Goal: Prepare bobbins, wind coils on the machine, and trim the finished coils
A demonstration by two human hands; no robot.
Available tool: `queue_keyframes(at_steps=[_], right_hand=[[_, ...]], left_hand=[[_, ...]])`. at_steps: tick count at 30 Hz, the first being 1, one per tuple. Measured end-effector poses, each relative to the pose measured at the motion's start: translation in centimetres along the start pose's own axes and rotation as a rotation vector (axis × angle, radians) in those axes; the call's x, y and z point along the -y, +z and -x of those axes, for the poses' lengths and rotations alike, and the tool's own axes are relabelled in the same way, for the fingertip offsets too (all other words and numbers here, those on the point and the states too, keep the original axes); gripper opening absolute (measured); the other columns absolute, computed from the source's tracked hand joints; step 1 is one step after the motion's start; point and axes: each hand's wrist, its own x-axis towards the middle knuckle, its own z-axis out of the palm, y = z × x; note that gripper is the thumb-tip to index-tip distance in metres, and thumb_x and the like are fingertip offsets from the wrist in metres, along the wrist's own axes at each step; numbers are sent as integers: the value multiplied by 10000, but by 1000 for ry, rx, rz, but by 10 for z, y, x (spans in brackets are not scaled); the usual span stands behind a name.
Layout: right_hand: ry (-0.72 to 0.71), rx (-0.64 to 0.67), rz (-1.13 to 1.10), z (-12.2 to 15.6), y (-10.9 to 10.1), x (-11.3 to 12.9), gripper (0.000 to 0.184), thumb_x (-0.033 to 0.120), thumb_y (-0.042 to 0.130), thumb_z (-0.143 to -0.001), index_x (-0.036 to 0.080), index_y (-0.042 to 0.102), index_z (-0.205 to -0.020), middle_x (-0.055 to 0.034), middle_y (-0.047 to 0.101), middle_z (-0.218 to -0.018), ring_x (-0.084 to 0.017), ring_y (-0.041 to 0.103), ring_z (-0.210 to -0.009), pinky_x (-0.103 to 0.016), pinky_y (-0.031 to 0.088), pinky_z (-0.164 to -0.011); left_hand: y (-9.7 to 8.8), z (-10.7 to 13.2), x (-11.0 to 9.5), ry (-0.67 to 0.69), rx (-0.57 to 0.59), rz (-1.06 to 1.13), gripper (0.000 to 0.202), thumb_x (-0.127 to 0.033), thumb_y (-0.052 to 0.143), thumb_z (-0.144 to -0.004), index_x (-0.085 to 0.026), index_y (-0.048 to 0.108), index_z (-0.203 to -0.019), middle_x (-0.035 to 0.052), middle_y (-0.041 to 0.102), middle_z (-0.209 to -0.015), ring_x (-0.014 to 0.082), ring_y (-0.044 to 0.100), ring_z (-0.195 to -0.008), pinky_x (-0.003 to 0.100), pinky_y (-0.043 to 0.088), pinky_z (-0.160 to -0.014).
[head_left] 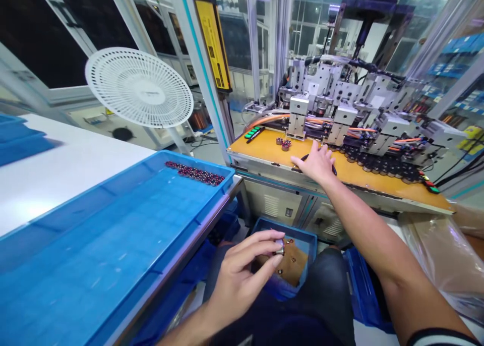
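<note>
My left hand (242, 273) is pinching a small round metal part (280, 247) between thumb and fingertips, above a blue bin (310, 245) between my legs. My right hand (318, 163) reaches over the orange worktop (260, 152) with its fingers spread. Beneath it lies a black curved object (334, 169), mostly covered by the palm, so its kind cannot be made out. Left of that hand sit a few small round parts with red and dark tops (286, 143). A long cluster of dark round parts (378, 164) stands to its right.
A machine with metal clamp blocks (344, 116) rises behind the worktop. At left, a large blue tray (94, 250) holds rows of small red-and-black parts (196, 174). A white fan (147, 91) stands behind the tray. A black pen (255, 135) lies at the worktop's left end.
</note>
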Motion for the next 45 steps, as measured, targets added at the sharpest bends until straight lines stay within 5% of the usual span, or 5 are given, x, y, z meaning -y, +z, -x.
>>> queue_keyframes(at_steps=[12,16,23,31,45], right_hand=[[-385,201,194,61,-42,-93,655,136,630,-730,57,470,-1360,-227,550,-1269,-370,509,-1217,-465,405,-1049],[-450,96,-252,145,-36,-111,613,225,593,-847,163,388,-1420,-153,543,-1240,-284,581,-1127,-423,476,-1016],[-343,543,-1104,267,-24,-91,641,224,592,-930,400,317,-1482,-70,618,-1185,-183,663,-988,-320,550,-916],[-181,822,-1388,272,2,-76,702,77,554,-884,370,356,-1491,-96,555,-1310,-218,565,-1218,-442,402,-1099],[-238,777,-1462,260,-3,-61,709,77,540,-900,496,367,-1444,-47,601,-1131,-161,605,-961,-372,507,-887]], left_hand=[[-9,2,3,-60,-118,26,277,-13,665,-808,-222,736,-976,73,755,-1080,172,721,-993,248,589,-839],[-6,1,5,-58,-107,21,275,-8,664,-808,-217,736,-970,72,754,-1080,170,721,-991,249,587,-841],[0,0,9,-60,-79,25,291,4,680,-795,-216,738,-978,82,752,-1082,200,722,-1000,300,593,-856],[1,1,8,-73,-71,34,318,11,674,-795,-221,735,-1005,83,742,-1108,203,719,-997,312,590,-863],[-4,7,9,-70,-38,4,308,9,675,-796,-207,728,-1010,90,736,-1118,204,714,-999,316,584,-872]])
